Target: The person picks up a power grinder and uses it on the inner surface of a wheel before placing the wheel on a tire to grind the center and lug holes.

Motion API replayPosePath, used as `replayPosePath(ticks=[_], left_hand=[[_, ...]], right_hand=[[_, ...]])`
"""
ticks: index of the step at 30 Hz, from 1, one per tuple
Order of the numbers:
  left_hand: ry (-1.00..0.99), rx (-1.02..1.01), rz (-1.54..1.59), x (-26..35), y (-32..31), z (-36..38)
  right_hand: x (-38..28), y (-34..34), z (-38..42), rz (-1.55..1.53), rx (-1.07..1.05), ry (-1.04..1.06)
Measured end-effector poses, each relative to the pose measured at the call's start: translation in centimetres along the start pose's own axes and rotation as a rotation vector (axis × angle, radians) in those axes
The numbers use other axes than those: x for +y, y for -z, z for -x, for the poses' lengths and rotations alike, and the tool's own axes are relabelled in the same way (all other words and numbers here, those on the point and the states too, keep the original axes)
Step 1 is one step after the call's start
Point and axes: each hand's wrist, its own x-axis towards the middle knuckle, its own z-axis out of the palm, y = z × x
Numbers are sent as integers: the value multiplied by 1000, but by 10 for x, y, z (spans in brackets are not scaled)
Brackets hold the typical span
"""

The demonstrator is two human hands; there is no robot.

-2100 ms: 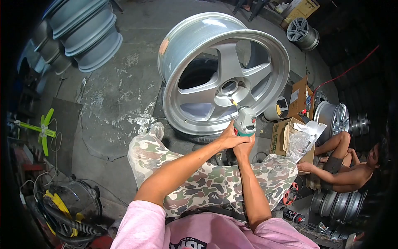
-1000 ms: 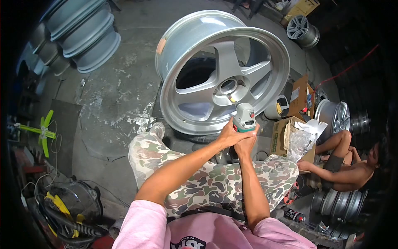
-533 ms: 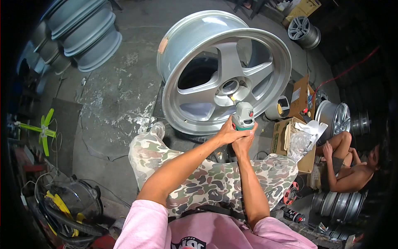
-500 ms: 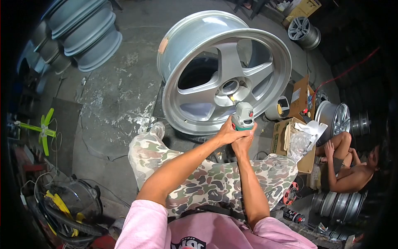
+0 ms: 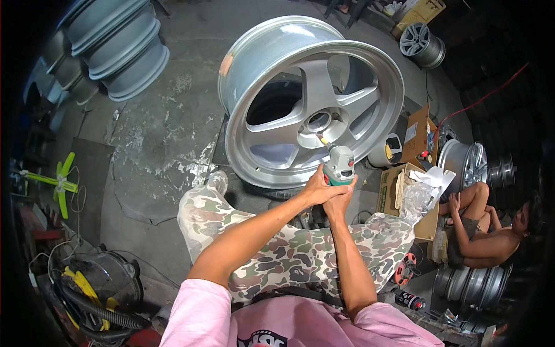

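A large silver wheel rim [image 5: 321, 87] with broad spokes stands tilted in front of me, its face toward me. Both my hands hold a grey-and-green rotary power tool [image 5: 341, 157] low against the rim's face. Its thin shaft ends in a small yellowish tip at the hub, by a bolt hole below the centre bore; exact contact is too small to make out. My left hand [image 5: 318, 188] is wrapped round the tool's body from the left, fingers partly hidden. Closed beneath and to the right, my right hand [image 5: 338, 200] grips the lower end, its thumb side overlapping the left.
Stacked rims [image 5: 124, 49] stand at upper left. A cardboard box [image 5: 426, 227] with plastic wrapping and a white bucket [image 5: 378, 156] are right of the rim. Another person [image 5: 485, 231] sits at far right. A green fan [image 5: 62, 184] and a vacuum hose [image 5: 92, 309] lie left.
The rim has shifted very slightly left in view. Both hands keep their grip on the tool, its tip still at the hub.
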Motion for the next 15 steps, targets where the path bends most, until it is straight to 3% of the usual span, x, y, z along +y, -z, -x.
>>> replayPosePath(ticks=[15], left_hand=[[16,-3,-10,-4,1,0]], right_hand=[[-4,2,1,34,-26,-36]])
